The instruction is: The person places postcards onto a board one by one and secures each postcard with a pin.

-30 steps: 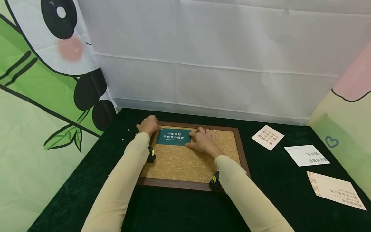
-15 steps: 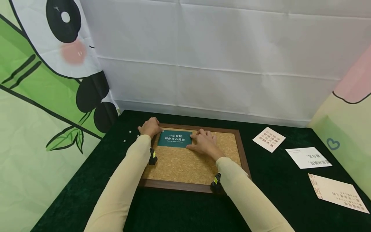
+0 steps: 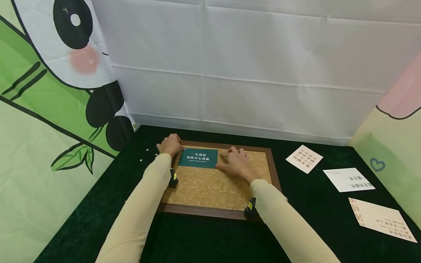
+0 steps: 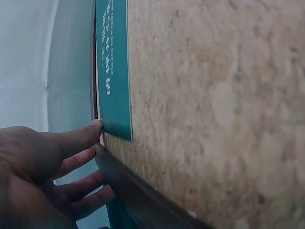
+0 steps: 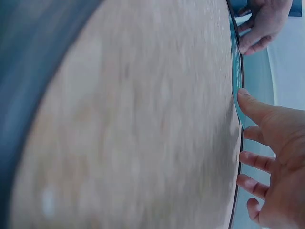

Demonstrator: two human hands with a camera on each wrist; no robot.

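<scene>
A teal card (image 3: 198, 158) with white writing lies at the upper left of a wood-framed cork board (image 3: 204, 186). My left hand (image 3: 170, 145) is at the board's top left corner. In the left wrist view its thumb presses at the card's corner, and the other fingers reach past the outside of the frame (image 4: 128, 186). What lies under the thumb is hidden. Beside the card's right edge is my right hand (image 3: 236, 162), its fingers spread and loosely bent over the cork, holding nothing. In the right wrist view the thumb (image 5: 255, 107) is near the card.
On the dark green tabletop (image 3: 210, 241) lie a square card (image 3: 304, 159), a white card (image 3: 348, 179) and a cream card (image 3: 381, 219), all to the right. Several small pale pins (image 3: 141, 160) are scattered left of the board. A white curtain (image 3: 230, 73) hangs behind.
My right hand has drawn back slightly to the right, off the teal card's right edge. The left hand stays at the card's corner. The head view has tilted a little.
</scene>
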